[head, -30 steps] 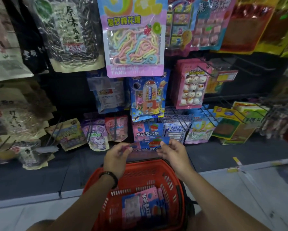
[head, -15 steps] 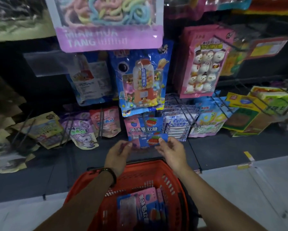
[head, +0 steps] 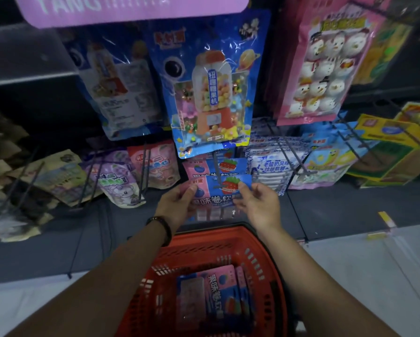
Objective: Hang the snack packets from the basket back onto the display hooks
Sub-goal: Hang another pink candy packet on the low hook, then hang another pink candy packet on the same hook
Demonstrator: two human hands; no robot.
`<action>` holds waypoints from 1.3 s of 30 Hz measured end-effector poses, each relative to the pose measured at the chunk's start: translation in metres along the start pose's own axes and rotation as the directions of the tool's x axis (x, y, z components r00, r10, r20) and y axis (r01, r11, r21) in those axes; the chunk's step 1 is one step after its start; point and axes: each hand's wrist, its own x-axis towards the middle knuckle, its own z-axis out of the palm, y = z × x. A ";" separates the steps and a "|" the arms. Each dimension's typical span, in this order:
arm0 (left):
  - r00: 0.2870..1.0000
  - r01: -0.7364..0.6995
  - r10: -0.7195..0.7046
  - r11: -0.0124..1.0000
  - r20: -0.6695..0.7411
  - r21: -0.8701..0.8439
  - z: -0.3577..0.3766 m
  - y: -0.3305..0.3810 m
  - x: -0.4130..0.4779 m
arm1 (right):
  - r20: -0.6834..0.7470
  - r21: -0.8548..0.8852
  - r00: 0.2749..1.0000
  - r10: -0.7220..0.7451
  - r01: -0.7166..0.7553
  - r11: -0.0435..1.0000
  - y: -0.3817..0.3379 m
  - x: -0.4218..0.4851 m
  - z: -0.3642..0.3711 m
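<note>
I hold a pink-and-blue snack packet (head: 216, 192) with a strawberry print by its two top corners. My left hand (head: 176, 206) pinches the left corner and my right hand (head: 259, 205) pinches the right one. The packet's top sits at the tip of a display hook (head: 215, 166), in front of a matching packet (head: 214, 167) hanging there. Below my arms stands a red basket (head: 272, 261) with more of the same packets (head: 218, 293) lying inside.
A blue candy-machine bag (head: 211, 86) hangs just above the hook. A white-and-blue packet stack (head: 274, 161) hangs to the right, purple and pink pouches (head: 131, 171) to the left. Bare wire hooks (head: 289, 152) stick out toward me. A pink snowman bag (head: 325, 64) hangs upper right.
The view has dropped and closed in on the lower hooks. Both hands have lifted the packet slightly toward the hook, keeping their hold on its corners.
</note>
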 end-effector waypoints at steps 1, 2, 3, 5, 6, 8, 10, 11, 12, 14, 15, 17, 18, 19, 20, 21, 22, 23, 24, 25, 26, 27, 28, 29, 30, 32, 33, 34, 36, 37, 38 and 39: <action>1.000 0.014 -0.015 1.000 -0.013 -0.019 0.000 0.000 0.004 | -0.001 0.015 1.000 0.008 -0.008 1.000 0.001 0.003 0.002; 0.999 0.022 -0.022 1.000 -0.023 -0.021 0.000 0.000 0.009 | -0.005 0.031 1.000 0.010 -0.010 0.999 0.004 0.007 0.004; 0.999 0.023 -0.023 1.000 -0.022 -0.018 0.000 0.001 0.013 | -0.012 0.048 1.000 0.016 -0.015 0.999 0.004 0.009 0.006; 0.999 0.028 -0.028 1.000 -0.019 -0.013 0.002 0.003 0.021 | -0.015 0.100 0.999 0.028 -0.026 0.995 0.005 0.011 0.007; 0.999 0.034 -0.034 0.999 -0.022 -0.009 0.003 0.005 0.025 | -0.022 0.118 0.999 0.033 -0.030 0.993 0.006 0.012 0.008; 0.998 0.047 -0.047 0.999 -0.029 0.007 0.005 0.007 0.034 | -0.049 0.080 0.999 0.014 -0.010 0.997 0.009 0.012 0.005; 0.998 0.061 -0.061 0.998 -0.032 0.013 0.009 0.007 0.040 | -0.051 -0.005 0.998 -0.028 0.028 1.000 0.023 0.021 0.000; 0.998 0.059 -0.059 0.998 -0.031 0.007 0.011 0.006 0.044 | -0.036 -0.032 0.999 -0.031 0.030 0.999 0.032 0.026 -0.002; 0.998 0.057 -0.056 0.998 -0.036 0.013 0.012 0.006 0.046 | -0.023 -0.056 0.999 -0.032 0.030 0.998 0.034 0.026 -0.002; 0.997 0.060 -0.061 0.998 -0.048 -0.012 0.014 0.008 0.049 | -0.017 -0.117 1.000 -0.021 0.019 0.993 0.018 0.013 0.004; 0.997 0.066 -0.068 0.996 -0.041 -0.055 0.013 0.009 0.050 | -0.003 -0.160 1.000 -0.013 0.012 0.987 0.014 0.008 0.006; 0.996 0.085 -0.087 0.989 -0.010 -0.122 0.012 0.010 0.049 | 0.035 -0.253 0.999 -0.030 0.038 0.967 0.014 0.003 0.006; 0.996 0.083 -0.084 0.990 -0.010 -0.114 0.012 0.011 0.048 | 0.067 -0.300 0.997 -0.040 0.058 0.952 0.019 0.002 0.005; 0.997 0.073 -0.075 0.994 -0.032 -0.084 0.010 0.010 0.048 | 0.104 -0.338 0.994 -0.044 0.077 0.938 0.021 0.000 0.004; 0.996 0.069 -0.071 0.997 -0.057 -0.044 0.010 0.012 0.044 | 0.142 -0.376 0.989 -0.049 0.099 0.921 0.024 -0.003 0.004; 0.995 0.068 -0.068 0.998 -0.079 -0.004 0.007 0.011 0.043 | 0.172 -0.406 0.984 -0.040 0.108 0.908 0.025 -0.008 0.004; 0.993 0.074 -0.070 0.997 -0.093 0.038 0.002 0.010 0.042 | 0.200 -0.433 0.980 -0.019 0.106 0.895 0.028 -0.011 0.004; 0.992 0.087 -0.082 0.995 -0.094 0.052 -0.003 0.009 0.039 | 0.233 -0.445 0.972 0.027 0.082 0.892 0.029 -0.015 0.004; 0.990 0.114 -0.105 0.989 -0.090 0.094 -0.011 0.001 0.039 | 0.272 -0.454 0.956 0.111 0.026 0.891 0.031 -0.019 0.004; 0.992 0.112 -0.098 0.972 -0.079 0.206 -0.017 -0.007 0.039 | 0.325 -0.460 0.920 0.220 -0.050 0.887 0.031 -0.023 0.004; 0.996 0.093 -0.087 0.916 -0.034 0.389 -0.025 -0.012 0.028 | 0.371 -0.497 0.861 0.348 -0.132 0.858 0.032 -0.029 0.004; 0.995 0.067 -0.097 0.820 0.022 0.568 -0.030 -0.010 0.008 | 0.396 -0.543 0.788 0.471 -0.213 0.813 0.036 -0.034 0.006; 0.992 -0.001 -0.088 0.708 0.090 0.706 -0.036 -0.007 -0.015 | 0.401 -0.612 0.727 0.557 -0.239 0.754 0.046 -0.039 0.007; 0.983 -0.079 -0.078 0.631 0.165 0.772 -0.042 -0.009 -0.035 | 0.403 -0.675 0.687 0.605 -0.224 0.704 0.057 -0.043 0.009; 0.967 -0.165 -0.056 0.599 0.247 0.784 -0.047 -0.010 -0.055 | 0.396 -0.754 0.672 0.626 -0.151 0.639 0.071 -0.048 0.010; 0.932 -0.270 -0.048 0.571 0.360 0.776 -0.063 -0.026 -0.079 | 0.374 -0.874 0.685 0.625 0.035 0.484 0.095 -0.058 0.012; 0.915 -0.296 -0.071 0.549 0.397 0.782 -0.070 -0.034 -0.089 | 0.369 -0.901 0.685 0.628 0.097 0.424 0.109 -0.062 0.013; 0.901 -0.309 -0.101 0.532 0.421 0.788 -0.078 -0.045 -0.094 | 0.351 -0.917 0.672 0.652 0.106 0.385 0.121 -0.065 0.013; 0.888 -0.309 -0.143 0.521 0.438 0.796 -0.092 -0.065 -0.100 | 0.309 -0.932 0.657 0.688 0.066 0.355 0.149 -0.067 0.013; 0.884 -0.309 -0.155 0.514 0.441 0.800 -0.099 -0.075 -0.099 | 0.273 -0.944 0.691 0.670 0.058 0.325 0.164 -0.065 0.012; 0.876 -0.316 -0.172 0.499 0.450 0.807 -0.104 -0.082 -0.098 | 0.228 -0.955 0.738 0.636 0.042 0.294 0.176 -0.068 0.012; 0.861 -0.329 -0.206 0.469 0.464 0.819 -0.108 -0.088 -0.096 | 0.204 -0.958 0.774 0.599 0.030 0.286 0.188 -0.072 0.012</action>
